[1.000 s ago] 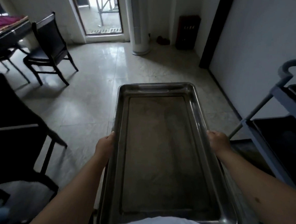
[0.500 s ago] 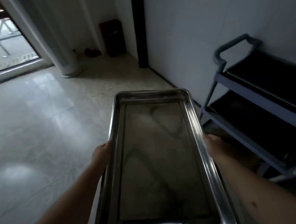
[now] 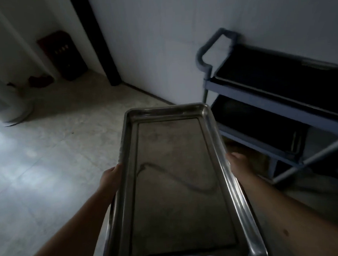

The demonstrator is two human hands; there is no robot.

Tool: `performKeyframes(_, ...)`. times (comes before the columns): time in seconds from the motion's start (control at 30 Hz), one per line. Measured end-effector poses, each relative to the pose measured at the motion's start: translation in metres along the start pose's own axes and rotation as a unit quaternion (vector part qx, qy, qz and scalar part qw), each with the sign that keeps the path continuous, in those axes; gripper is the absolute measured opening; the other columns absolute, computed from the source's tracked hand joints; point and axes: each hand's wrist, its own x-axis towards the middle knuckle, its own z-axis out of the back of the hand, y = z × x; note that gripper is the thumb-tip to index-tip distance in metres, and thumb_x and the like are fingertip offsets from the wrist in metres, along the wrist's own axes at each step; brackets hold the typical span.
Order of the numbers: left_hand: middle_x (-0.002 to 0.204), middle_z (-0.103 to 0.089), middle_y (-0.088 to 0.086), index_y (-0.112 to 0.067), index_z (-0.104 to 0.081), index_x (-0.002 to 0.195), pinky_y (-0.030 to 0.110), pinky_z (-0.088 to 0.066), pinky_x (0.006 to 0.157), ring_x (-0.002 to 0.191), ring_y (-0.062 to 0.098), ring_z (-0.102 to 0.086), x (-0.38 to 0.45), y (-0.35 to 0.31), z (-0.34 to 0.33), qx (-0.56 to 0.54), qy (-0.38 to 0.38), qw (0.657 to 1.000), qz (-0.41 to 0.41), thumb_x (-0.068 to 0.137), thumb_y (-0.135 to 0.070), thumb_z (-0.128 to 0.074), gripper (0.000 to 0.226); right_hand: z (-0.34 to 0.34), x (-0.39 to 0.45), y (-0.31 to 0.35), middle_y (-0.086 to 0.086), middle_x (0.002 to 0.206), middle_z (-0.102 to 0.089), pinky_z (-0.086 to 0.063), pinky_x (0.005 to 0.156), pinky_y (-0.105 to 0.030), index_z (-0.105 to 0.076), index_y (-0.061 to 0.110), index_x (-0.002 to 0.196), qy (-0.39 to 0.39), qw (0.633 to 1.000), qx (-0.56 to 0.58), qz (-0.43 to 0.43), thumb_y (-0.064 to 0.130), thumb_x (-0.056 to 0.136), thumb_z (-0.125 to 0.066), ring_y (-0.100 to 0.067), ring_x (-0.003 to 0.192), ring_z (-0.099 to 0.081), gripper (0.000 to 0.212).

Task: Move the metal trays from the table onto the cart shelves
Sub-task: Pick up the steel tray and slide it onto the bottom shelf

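A long empty metal tray [image 3: 213, 137] is held lengthwise in front of me, above the floor. My left hand [image 3: 111, 177] grips its left long edge and my right hand [image 3: 238, 163] grips its right long edge, fingers hidden under the rim. The grey-blue cart [image 3: 276, 106] stands against the wall at the right, beyond the tray's far right corner. Its top shelf [image 3: 279, 77] and middle shelf [image 3: 252, 121] both look dark; a tray rim shows on the top one.
A white wall [image 3: 159, 40] runs behind the cart, with a dark vertical strip [image 3: 99, 43] at its left. A white cylindrical unit [image 3: 8, 101] and a dark small cabinet [image 3: 62, 55] stand at the far left. Pale tiled floor [image 3: 48, 153] lies to the left.
The view has swung right: the chairs and doorway have left the frame and the cart has come closer, towards the centre. Both hands have kept their grip on the tray.
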Motion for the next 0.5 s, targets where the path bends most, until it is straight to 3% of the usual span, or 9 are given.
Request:
performKeyframes(0.17, 0.082, -0.068, 0.016, -0.011, -0.07, 0.078, 0.036, -0.049, 0.072, 0.075, 0.029, -0.063, 0.03, -0.035, -0.025, 0.064, 0.094, 0.992, -0.049, 0.099, -0.048, -0.051, 0.046, 0.019, -0.024, -0.035, -0.001, 0.061, -0.049, -0.032, 0.058, -0.03, -0.051, 0.016, 0.06, -0.081, 0.992, 0.052, -0.082, 0.03, 0.092, -0.057, -0.019, 0.065, -0.046, 0.035)
performKeyframes(0.27, 0.083, -0.071, 0.016, -0.011, -0.072, 0.084, 0.036, -0.053, 0.07, 0.08, 0.032, -0.068, 0.036, -0.042, -0.039, 0.107, 0.147, 0.982, -0.049, 0.097, -0.053, -0.05, 0.049, 0.027, -0.054, -0.057, -0.001, 0.083, -0.058, -0.036, 0.072, -0.028, -0.064, 0.019, 0.083, -0.114, 0.985, 0.042, -0.126, 0.031, 0.094, -0.056, -0.019, 0.082, -0.052, 0.019)
performKeyframes(0.4, 0.082, -0.073, 0.014, -0.013, -0.073, 0.083, 0.036, -0.055, 0.071, 0.081, 0.031, -0.07, 0.04, -0.043, -0.063, 0.157, 0.206, 0.964, -0.063, 0.095, -0.056, -0.052, 0.049, 0.029, -0.101, -0.088, -0.007, 0.075, -0.061, -0.036, 0.06, -0.029, -0.058, 0.011, 0.065, -0.168, 0.968, 0.035, -0.182, 0.032, 0.095, -0.054, -0.026, 0.076, -0.058, 0.037)
performKeyframes(0.5, 0.082, -0.074, 0.011, -0.016, -0.073, 0.086, 0.038, -0.057, 0.07, 0.079, 0.029, -0.071, 0.038, -0.033, -0.082, 0.204, 0.25, 0.943, -0.075, 0.094, -0.056, -0.052, 0.046, 0.029, -0.139, -0.109, -0.011, 0.083, -0.062, -0.036, 0.06, -0.028, -0.061, 0.014, 0.07, -0.173, 0.955, 0.033, -0.239, 0.031, 0.096, -0.05, -0.019, 0.068, -0.054, 0.033)
